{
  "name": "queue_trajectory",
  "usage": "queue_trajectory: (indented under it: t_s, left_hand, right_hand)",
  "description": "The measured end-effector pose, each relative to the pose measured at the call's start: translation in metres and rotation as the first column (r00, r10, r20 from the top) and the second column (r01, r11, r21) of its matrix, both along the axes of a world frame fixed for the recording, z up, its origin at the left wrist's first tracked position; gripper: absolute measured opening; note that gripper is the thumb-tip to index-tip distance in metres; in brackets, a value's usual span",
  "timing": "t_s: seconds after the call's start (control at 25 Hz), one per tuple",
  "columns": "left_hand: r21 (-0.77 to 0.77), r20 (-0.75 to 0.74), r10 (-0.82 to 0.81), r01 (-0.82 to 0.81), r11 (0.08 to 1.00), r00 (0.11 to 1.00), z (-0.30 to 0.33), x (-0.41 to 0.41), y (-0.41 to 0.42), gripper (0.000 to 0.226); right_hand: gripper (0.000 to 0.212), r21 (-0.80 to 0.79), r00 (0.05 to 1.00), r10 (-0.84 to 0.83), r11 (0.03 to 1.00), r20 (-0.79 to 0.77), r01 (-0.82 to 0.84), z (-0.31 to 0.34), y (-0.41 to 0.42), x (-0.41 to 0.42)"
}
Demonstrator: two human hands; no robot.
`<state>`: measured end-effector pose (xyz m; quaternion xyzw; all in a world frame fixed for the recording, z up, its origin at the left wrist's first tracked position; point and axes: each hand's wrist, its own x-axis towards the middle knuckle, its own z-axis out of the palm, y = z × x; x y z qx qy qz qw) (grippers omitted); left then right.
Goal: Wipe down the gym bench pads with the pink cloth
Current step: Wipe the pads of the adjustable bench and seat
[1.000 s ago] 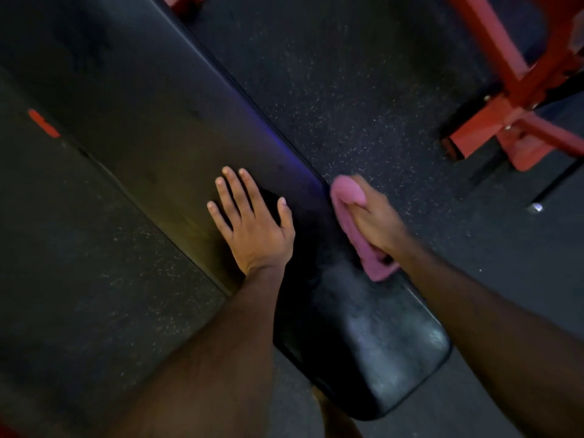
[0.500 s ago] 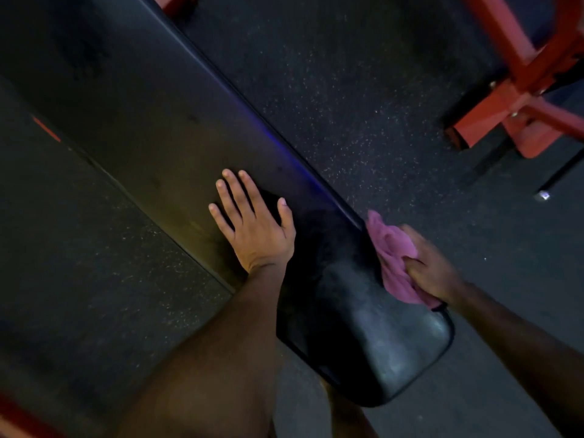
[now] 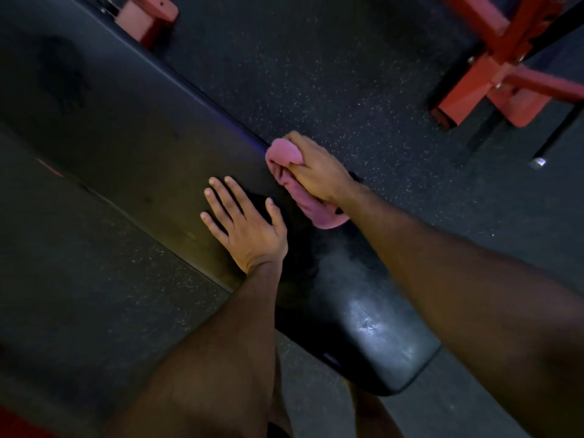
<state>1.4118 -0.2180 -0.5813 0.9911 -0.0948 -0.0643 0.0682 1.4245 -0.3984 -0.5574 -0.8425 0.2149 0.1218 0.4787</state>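
Speckled dark rubber floor (image 3: 331, 74) around a black bench pad (image 3: 126, 128), with a cloth at work on its far edge.

Right hand (image 3: 316, 172) grips the pink cloth (image 3: 284, 156) with its fingers curled round the bunched fabric, pressing it against the pad's right edge; a tail of cloth trails out under the wrist onto the pad. Left hand (image 3: 246, 222) lies flat on top of the pad just beside it, fingers straight and spread apart, holding nothing. Pad runs diagonally from upper left to lower right, and its near rounded end shows a dull, streaky sheen. Red steel frame (image 3: 505, 74) stands on the floor at upper right, well apart from the hands, and a red bracket (image 3: 148, 14) shows at the top beside the pad.
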Motion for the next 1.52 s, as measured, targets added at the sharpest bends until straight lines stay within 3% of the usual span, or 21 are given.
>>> queue_trajectory:
  t_s: [0.12,0.2,0.28,0.36,0.52,0.56,0.68,0.76,0.84,0.96,1.04,1.08,1.16,1.28,1.4,1.52]
  left_hand:
    - [-0.011,-0.041,-0.022,0.021,1.000,0.999,0.006,0.003,0.000,0.078]
    - [-0.042,-0.116,-0.054,0.049,0.998,0.992,0.012,0.004,0.001,0.077]
    - [-0.045,-0.263,-0.079,0.070,0.997,0.962,0.022,0.009,0.002,0.079]
    - [-0.032,-0.475,-0.095,0.091,0.995,0.875,0.037,0.027,0.012,0.083]
    - [-0.228,-0.724,-0.231,0.090,0.969,0.650,0.135,0.053,0.036,0.068]
    - [-0.271,-0.723,-0.280,0.114,0.956,0.631,0.167,0.047,0.037,0.062]
    - [-0.391,-0.587,-0.422,0.215,0.895,0.691,0.253,-0.003,0.026,0.048]
    - [-0.504,-0.499,-0.524,0.260,0.823,0.690,0.311,-0.056,0.013,0.044]
    - [-0.608,-0.426,-0.610,0.288,0.740,0.668,0.362,-0.115,0.004,0.043]
    - [-0.747,-0.405,-0.638,0.165,0.644,0.655,0.423,-0.205,-0.003,0.036]
    - [-0.800,-0.444,-0.647,0.051,0.598,0.620,0.448,-0.255,-0.005,0.046]
    - [-0.814,-0.403,-0.684,0.104,0.572,0.608,0.455,-0.275,-0.004,0.058]
    - [-0.767,-0.285,-0.782,0.357,0.533,0.554,0.463,-0.305,-0.006,0.070]
    - [-0.656,-0.161,-0.869,0.607,0.448,0.467,0.471,-0.324,-0.010,0.049]
    - [-0.633,-0.095,-0.874,0.649,0.422,0.476,0.479,-0.323,-0.005,0.023]
    - [-0.649,-0.037,-0.836,0.622,0.437,0.548,0.486,-0.325,0.002,0.010]
  right_hand:
    - [0.059,-0.087,0.998,0.066,0.994,-0.008,-0.067,0.013,-0.012,-0.080]
    - [0.067,-0.138,0.981,0.114,0.981,-0.155,-0.135,0.033,-0.021,-0.146]
    - [0.071,-0.117,0.916,0.167,0.968,-0.366,-0.223,0.057,-0.031,-0.187]
    - [0.069,-0.062,0.861,0.157,0.975,-0.483,-0.213,0.086,-0.038,-0.206]
    - [0.072,-0.032,0.948,0.046,0.998,-0.314,-0.059,0.184,-0.030,-0.234]
    - [0.073,-0.021,0.964,0.022,0.999,-0.263,-0.029,0.210,-0.025,-0.246]
    - [0.059,0.045,0.991,-0.126,0.991,-0.034,0.127,0.281,-0.005,-0.285]
    - [0.047,0.030,0.956,-0.233,0.972,0.180,0.231,0.328,0.003,-0.318]
    - [0.042,0.048,0.903,-0.326,0.944,0.280,0.326,0.368,0.011,-0.356]
    - [0.031,0.052,0.828,-0.443,0.889,0.344,0.454,0.416,0.018,-0.413]
    - [0.027,0.049,0.785,-0.491,0.857,0.377,0.513,0.441,0.020,-0.449]
    - [0.027,0.052,0.769,-0.508,0.845,0.389,0.532,0.452,0.021,-0.467]
    - [0.027,0.036,0.752,-0.513,0.834,0.414,0.550,0.471,0.022,-0.501]
    - [0.027,-0.084,0.770,-0.458,0.834,0.445,0.545,0.487,0.025,-0.542]
    - [0.037,-0.220,0.816,-0.398,0.828,0.418,0.516,0.495,0.034,-0.582]
    - [0.047,-0.338,0.883,-0.360,0.825,0.303,0.452,0.499,0.043,-0.616]
